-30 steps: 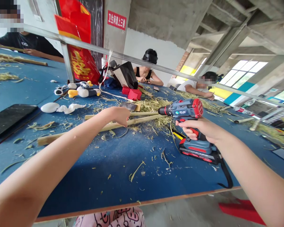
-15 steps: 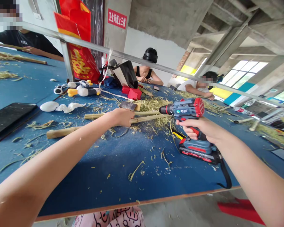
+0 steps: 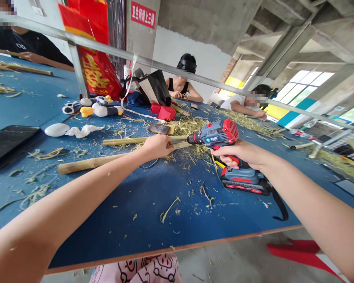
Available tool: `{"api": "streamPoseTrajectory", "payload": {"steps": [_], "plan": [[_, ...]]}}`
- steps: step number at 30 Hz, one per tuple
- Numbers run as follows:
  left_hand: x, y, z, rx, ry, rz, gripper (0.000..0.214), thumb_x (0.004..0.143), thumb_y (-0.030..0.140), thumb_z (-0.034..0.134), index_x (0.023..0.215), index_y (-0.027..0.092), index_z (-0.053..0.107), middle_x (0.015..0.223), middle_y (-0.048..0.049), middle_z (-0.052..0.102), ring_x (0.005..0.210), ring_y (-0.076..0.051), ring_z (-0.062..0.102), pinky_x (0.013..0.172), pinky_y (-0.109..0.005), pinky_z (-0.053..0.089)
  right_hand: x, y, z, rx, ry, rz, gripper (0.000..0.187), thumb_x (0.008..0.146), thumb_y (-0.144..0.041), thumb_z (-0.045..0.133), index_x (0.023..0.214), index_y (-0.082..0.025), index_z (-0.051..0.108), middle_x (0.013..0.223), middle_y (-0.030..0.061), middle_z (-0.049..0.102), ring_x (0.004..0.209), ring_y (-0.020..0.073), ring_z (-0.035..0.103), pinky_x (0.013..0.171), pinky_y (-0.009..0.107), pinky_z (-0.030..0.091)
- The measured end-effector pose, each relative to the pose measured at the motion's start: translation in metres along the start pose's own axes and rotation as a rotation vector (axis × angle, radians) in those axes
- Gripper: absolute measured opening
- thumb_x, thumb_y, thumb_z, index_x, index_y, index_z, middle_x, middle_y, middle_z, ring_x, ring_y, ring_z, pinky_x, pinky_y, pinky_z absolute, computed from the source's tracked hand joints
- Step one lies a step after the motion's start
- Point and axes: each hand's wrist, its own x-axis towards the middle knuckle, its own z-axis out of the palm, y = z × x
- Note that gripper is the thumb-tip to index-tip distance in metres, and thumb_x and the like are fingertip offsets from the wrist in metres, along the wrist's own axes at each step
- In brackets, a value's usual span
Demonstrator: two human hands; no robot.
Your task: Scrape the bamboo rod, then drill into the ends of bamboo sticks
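Note:
My left hand (image 3: 157, 145) is closed round a long bamboo stick (image 3: 88, 163) that lies across the blue table (image 3: 120, 220). A second, thinner bamboo stick (image 3: 126, 140) lies just behind it. My right hand (image 3: 242, 154) grips the handle of a blue and red cordless drill (image 3: 221, 135), held above the table. The drill's chuck points left at the stick's right end, close to my left hand. Bamboo shavings (image 3: 191, 127) lie heaped behind the drill.
A black phone (image 3: 6, 141) lies at the left. White scraps (image 3: 67, 130), a plush toy (image 3: 98, 109), red boxes (image 3: 163, 112) and a black bag (image 3: 155, 90) lie further back. Other people sit at the far side. A metal rail (image 3: 171, 72) crosses overhead.
My left hand has slid the bamboo stick to the right. The drill has moved left, its chuck now close to the stick's end.

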Motion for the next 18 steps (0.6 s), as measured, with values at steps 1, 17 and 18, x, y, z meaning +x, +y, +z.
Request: {"api": "streamPoseTrajectory", "payload": {"steps": [1, 17, 18], "plan": [[0.0, 0.001, 0.002, -0.024, 0.014, -0.012, 0.037, 0.09, 0.044, 0.055, 0.11, 0.02, 0.075, 0.101, -0.0128, 0.075, 0.089, -0.026, 0.069, 0.073, -0.033, 0.051, 0.001, -0.001, 0.0, -0.032, -0.012, 0.012, 0.021, 0.078, -0.033, 0.079, 0.079, -0.02, 0.063, 0.048, -0.0049, 0.046, 0.039, 0.0089, 0.037, 0.039, 0.023, 0.031], [0.011, -0.017, 0.018, -0.225, 0.115, 0.082, 0.027, 0.088, 0.033, 0.063, 0.093, 0.017, 0.084, 0.071, -0.0066, 0.071, 0.062, -0.015, 0.051, 0.062, -0.031, 0.034, 0.003, -0.005, 0.008, -0.115, -0.061, 0.039, 0.023, 0.082, -0.033, 0.076, 0.075, -0.021, 0.058, 0.047, -0.005, 0.043, 0.04, 0.0089, 0.036, 0.04, 0.023, 0.031], [0.011, -0.016, 0.018, -0.226, 0.114, 0.083, 0.027, 0.088, 0.033, 0.063, 0.093, 0.017, 0.084, 0.07, -0.0066, 0.07, 0.062, -0.015, 0.05, 0.062, -0.031, 0.034, 0.003, -0.004, 0.007, -0.116, -0.055, 0.038, 0.021, 0.082, -0.033, 0.075, 0.076, -0.021, 0.059, 0.047, -0.0049, 0.044, 0.04, 0.0088, 0.036, 0.04, 0.023, 0.031]]}}
